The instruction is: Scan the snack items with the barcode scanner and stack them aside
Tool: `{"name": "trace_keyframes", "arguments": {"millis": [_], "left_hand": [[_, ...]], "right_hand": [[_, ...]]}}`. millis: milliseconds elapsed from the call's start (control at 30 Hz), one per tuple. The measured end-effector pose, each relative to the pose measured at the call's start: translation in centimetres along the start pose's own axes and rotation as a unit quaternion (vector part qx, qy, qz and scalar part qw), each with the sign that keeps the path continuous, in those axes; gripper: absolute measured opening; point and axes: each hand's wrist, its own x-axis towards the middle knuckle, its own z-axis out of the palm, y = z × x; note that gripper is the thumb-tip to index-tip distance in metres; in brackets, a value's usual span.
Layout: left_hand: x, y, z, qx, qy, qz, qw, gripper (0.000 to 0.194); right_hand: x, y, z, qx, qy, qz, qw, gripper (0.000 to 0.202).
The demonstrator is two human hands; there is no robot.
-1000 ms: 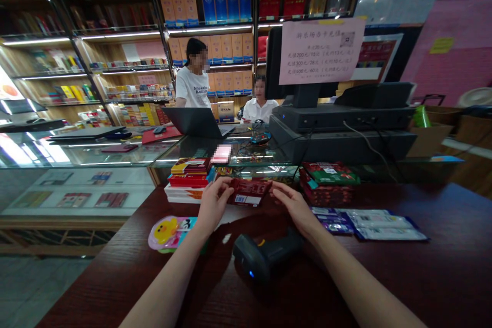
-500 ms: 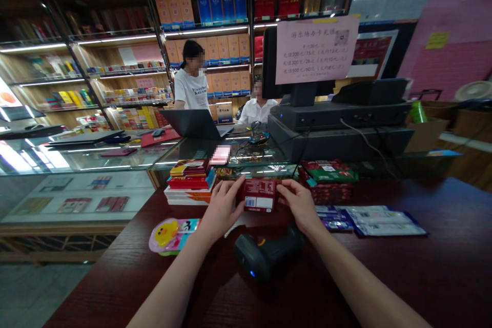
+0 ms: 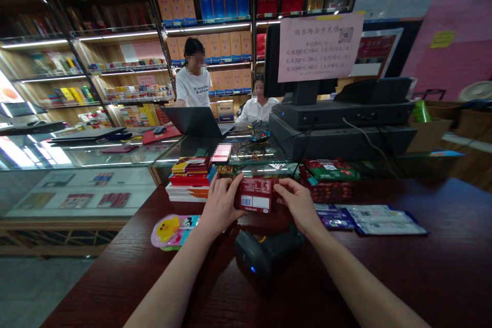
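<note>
A small dark red box [image 3: 255, 195] with a barcode and a white label faces me, upright above the dark wooden counter [image 3: 453, 266]. My left hand [image 3: 223, 202] grips its left end between thumb and fingers. At its right end, the thumb and fingertips of my right hand [image 3: 298, 205] pinch the edge. A black barcode scanner [image 3: 265, 251] with a blue light lies just below the box, between my forearms. Left of my left hand are a stack of boxes [image 3: 189, 179] and a colourful duck-patterned package [image 3: 172, 230], partly covered by my wrist.
Purple-blue packets [image 3: 384, 219] and a stack of red and green packs [image 3: 328, 177] lie to the right. Beyond them stands a monitor [image 3: 272, 61] on a black register. A laptop [image 3: 194, 122] rests on the glass case, with two people in white shirts behind it.
The red box has shifted slightly left with both hands and leans a little differently. My left fingers have spread slightly around its end. The scanner and packets lie as before.
</note>
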Motion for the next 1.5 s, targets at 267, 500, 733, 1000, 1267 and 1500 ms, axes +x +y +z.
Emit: {"name": "trace_keyframes", "arguments": {"millis": [267, 500, 733, 1000, 1267, 1500], "left_hand": [[0.0, 0.5, -0.7, 0.002, 0.026, 0.02, 0.999, 0.093], [0.1, 0.4, -1.1, 0.006, 0.015, 0.031, 0.999, 0.089], [0.0, -0.4, -1.3, 0.023, 0.038, 0.006, 0.999, 0.087], [-0.1, -1.7, -1.4, 0.045, 0.051, -0.01, 0.998, 0.086], [-0.4, -2.5, -1.3, 0.047, 0.057, -0.027, 0.997, 0.086], [-0.7, -3.2, -1.0, 0.062, 0.074, -0.039, 0.995, 0.083]], "right_hand": [[0.1, -0.1, -0.1, -0.008, -0.007, -0.011, 1.0, 0.034], [0.5, 0.4, -0.6, 0.009, -0.007, 0.013, 1.0, 0.041], [0.0, -0.2, -0.9, -0.043, -0.064, 0.01, 0.997, 0.052], [-3.0, -4.1, -3.5, -0.343, -0.398, 0.005, 0.851, 0.06], [-4.3, -2.2, -2.5, -0.506, -0.447, -0.064, 0.735, 0.064], [-4.0, -2.6, -2.0, -0.491, -0.424, -0.123, 0.751, 0.052]]}}
